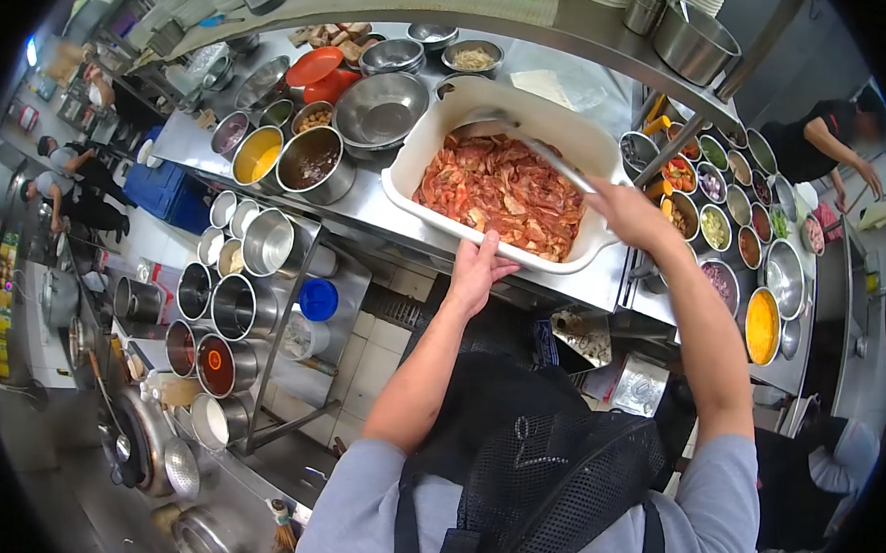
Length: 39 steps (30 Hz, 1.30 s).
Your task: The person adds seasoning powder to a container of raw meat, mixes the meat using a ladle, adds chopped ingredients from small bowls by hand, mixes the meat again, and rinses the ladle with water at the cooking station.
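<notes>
A white plastic tub sits tilted on the steel counter, filled with raw sliced meat in a reddish marinade. My left hand grips the tub's near rim, thumb at the edge and fingers below it. In my right hand, at the tub's right side, is the handle of a metal ladle. The ladle slants over the meat, and its bowl lies by the tub's far left wall. My right fingers are closed round the handle.
Left of the tub stand a steel bowl, a pot of dark liquid and a yellow-filled pot. Several ingredient bowls crowd the right counter, near a yellow sauce container. A steel shelf overhangs the back. Other people work at both sides.
</notes>
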Tool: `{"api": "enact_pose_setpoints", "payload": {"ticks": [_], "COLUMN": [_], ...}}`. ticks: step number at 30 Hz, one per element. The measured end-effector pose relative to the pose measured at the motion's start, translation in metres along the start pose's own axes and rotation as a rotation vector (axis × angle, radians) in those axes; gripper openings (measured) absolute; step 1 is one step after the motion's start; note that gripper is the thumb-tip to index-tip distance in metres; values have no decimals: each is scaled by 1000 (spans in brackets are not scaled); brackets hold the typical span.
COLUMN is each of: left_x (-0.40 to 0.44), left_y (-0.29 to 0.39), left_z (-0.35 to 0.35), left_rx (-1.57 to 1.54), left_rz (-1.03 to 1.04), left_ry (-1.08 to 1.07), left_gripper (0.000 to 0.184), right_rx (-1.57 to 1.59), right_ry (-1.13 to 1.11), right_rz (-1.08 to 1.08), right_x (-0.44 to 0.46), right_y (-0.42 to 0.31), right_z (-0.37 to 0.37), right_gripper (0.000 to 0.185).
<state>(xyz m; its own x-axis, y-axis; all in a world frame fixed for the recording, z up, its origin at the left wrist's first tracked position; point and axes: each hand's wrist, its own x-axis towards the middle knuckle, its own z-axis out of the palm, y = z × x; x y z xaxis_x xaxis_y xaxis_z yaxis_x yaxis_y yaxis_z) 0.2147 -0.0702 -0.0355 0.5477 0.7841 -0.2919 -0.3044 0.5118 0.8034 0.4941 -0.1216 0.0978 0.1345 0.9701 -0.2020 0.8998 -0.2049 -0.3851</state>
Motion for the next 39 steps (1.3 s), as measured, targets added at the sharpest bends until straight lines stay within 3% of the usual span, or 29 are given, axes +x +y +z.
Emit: {"api": "enact_pose_setpoints", "payload": {"ticks": [2,6,11,18,20,24,26,31,33,37,39], "left_x": [1,-2,2,4,2,2,0,6,5,0,-2], "left_y": [-3,-6,-9,-14,-12,-7,-3,-11,-13,-5,-6], "left_z": [-3,-2,-2,1,3,6,11,6,5,7,7], "left_rx": [7,19,-25,-29,-39,-41,-25,-49,-24,-63,-102], "left_rz": [3,41,65,70,60,54,41,10,18,-1,-13], "left_ry": [-3,8,50,31,31,13,-2,9,7,12,9], "left_gripper": [35,33,31,37,37,34,31,30,29,28,30], "right_rx": [52,-5,-189,-260,-438,-661,-652,-422,-84,787,927], "right_ry": [-41,-188,-255,-61,-82,-193,-202,-108,23,-103,-40], "right_rz": [-85,-69,60,94,178,220,96,181,19,394,442], "right_x": [30,-29,-103,-186,-194,-165,-136,-102,-100,-130,-148], "right_y": [-11,-41,-18,-19,-34,-57,-13,8,48,-22,-49], "right_z": [45,26,-50,-155,-172,-153,-116,-44,-1,5,2], "right_gripper": [45,47,51,54,52,51,51,50,51,51,53]}}
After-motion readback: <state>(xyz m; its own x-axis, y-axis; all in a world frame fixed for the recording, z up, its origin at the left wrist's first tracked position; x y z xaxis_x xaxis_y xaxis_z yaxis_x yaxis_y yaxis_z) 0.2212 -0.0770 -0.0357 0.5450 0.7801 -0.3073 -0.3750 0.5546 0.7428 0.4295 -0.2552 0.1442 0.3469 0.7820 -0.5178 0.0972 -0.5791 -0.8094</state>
